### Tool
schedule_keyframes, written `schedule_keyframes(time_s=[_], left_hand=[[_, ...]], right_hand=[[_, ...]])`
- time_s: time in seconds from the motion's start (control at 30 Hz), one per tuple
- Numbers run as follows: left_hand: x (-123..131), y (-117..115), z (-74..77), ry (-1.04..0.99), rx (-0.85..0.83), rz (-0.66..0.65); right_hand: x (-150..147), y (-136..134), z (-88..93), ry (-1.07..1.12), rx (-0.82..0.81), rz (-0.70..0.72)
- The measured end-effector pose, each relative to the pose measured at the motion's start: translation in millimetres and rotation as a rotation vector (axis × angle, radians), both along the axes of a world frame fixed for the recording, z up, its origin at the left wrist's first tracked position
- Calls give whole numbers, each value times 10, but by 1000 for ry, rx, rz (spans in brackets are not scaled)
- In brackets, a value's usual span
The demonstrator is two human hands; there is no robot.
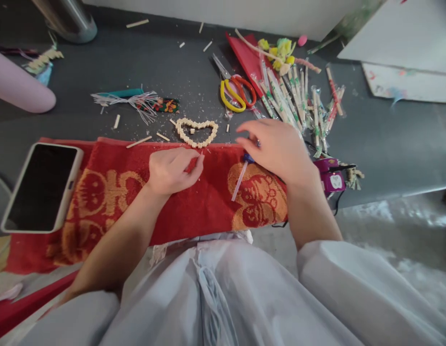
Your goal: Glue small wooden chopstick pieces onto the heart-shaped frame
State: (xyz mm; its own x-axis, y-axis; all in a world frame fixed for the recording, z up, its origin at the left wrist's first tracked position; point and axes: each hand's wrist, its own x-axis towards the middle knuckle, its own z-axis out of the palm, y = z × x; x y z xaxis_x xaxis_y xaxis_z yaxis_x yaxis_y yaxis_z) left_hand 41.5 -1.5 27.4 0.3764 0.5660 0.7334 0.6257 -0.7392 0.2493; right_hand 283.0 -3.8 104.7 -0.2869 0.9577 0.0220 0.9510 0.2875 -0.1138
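Note:
My left hand [176, 170] is above the red towel, thumb and fingers pinched together. Whatever lies between its fingertips is too small or hidden to name. Just beyond it, a heart-shaped outline [197, 143] made of short pale stick pieces rests at the towel's edge, with a small piece inside it. My right hand [275, 146] hovers over a blue tool, apparently a glue gun [248, 158], its thumb and forefinger apart. A translucent glue stick [239, 181] juts from the tool toward me. Most of the tool is hidden under that hand.
Scissors [233, 93] with yellow and red handles lie beyond the heart. Several wrapped sticks [286, 91] are heaped at the right, near a purple box [330, 175] with a cord. A phone [43, 187] lies on the red towel [204, 206]. Stick scraps and crumbs dot the dark table [165, 53].

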Motion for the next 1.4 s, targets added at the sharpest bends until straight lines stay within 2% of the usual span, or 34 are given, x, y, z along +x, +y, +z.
schedule_keyframes(time_s=[0.1,0.23,0.53,0.93,1.2,1.4], left_hand=[[33,-22,-15,33,31,-40],[58,-53,-23,52,103,-29],[86,-54,-16,-37,117,-31],[62,-58,-13,-5,83,-27],[68,-62,-5,-21,92,-20],[67,-80,-6,46,-30,-17]], right_hand=[[-402,444,-79,-13,-49,202],[-724,776,-235,-136,-120,289],[-836,847,-300,-254,-179,354],[-867,865,-395,-230,-193,278],[-631,841,-386,94,-172,261],[-445,719,-410,582,-226,116]])
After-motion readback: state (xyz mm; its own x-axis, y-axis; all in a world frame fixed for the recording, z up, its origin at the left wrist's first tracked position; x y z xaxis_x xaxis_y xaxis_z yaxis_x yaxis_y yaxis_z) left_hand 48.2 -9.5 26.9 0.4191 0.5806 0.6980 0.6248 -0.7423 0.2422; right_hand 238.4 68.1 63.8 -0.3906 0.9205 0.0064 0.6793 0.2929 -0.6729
